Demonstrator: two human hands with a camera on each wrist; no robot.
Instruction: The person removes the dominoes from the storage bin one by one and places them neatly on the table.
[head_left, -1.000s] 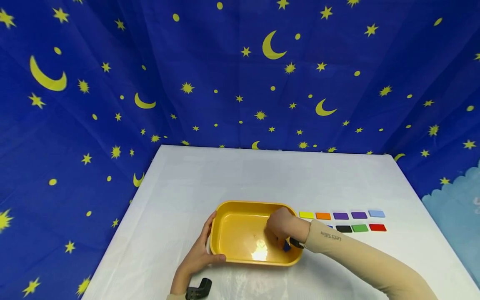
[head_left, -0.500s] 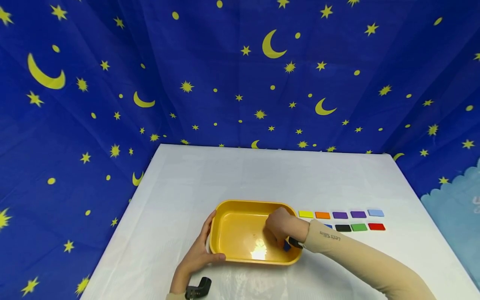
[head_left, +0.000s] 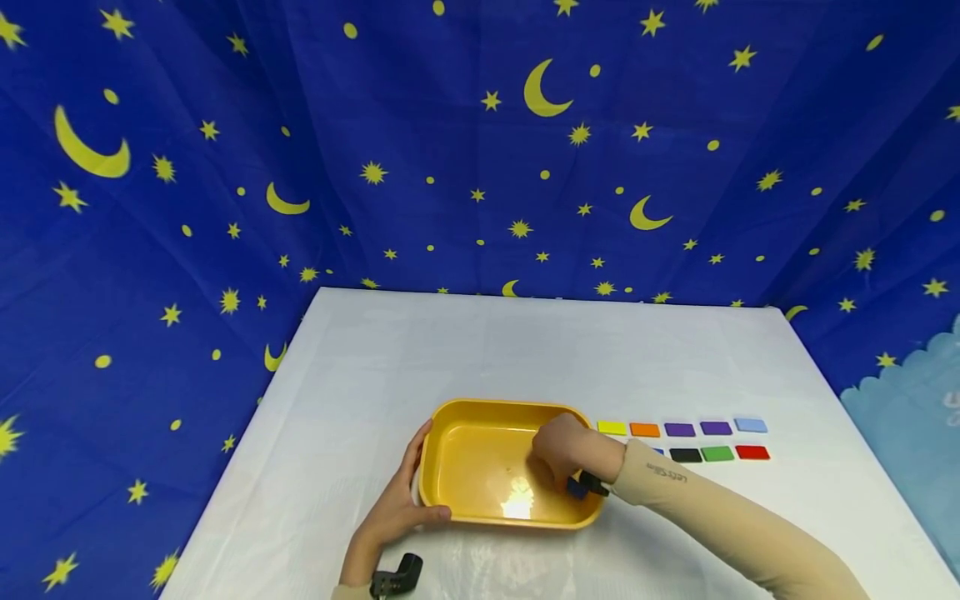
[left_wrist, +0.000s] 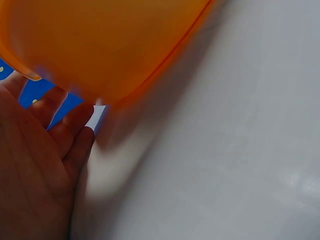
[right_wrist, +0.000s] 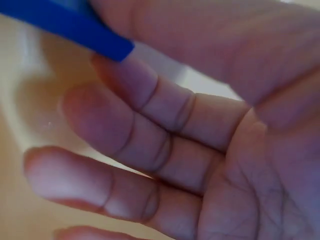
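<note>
A yellow plastic tub point(head_left: 472, 467) stands at the front middle of the white table in the head view. My left hand point(head_left: 393, 504) grips its left end, thumb over the front rim and fingers along the outer wall. The left wrist view shows those fingers point(left_wrist: 75, 120) against the tub's orange-looking underside point(left_wrist: 115, 55). Inside the right part of the tub is my right hand point(head_left: 566, 446), pinching a blue rectangular tile point(right_wrist: 75, 30) between thumb and index finger. The other fingers point(right_wrist: 75, 177) are loosely bent and hold nothing. From the head, only a dark blue corner of the tile shows.
Right of the tub, flat tiles lie in two rows: yellow point(head_left: 611, 427), orange point(head_left: 645, 430), purple point(head_left: 678, 430) and light blue point(head_left: 751, 425) behind; black point(head_left: 686, 455), green point(head_left: 717, 453) and red point(head_left: 752, 452) in front. A starry blue curtain point(head_left: 450, 125) surrounds the table.
Very little differs. My right wrist has turned slightly inside the tub, and the dark blue corner shows a bit farther right. The left hand and the tub stay in place.
</note>
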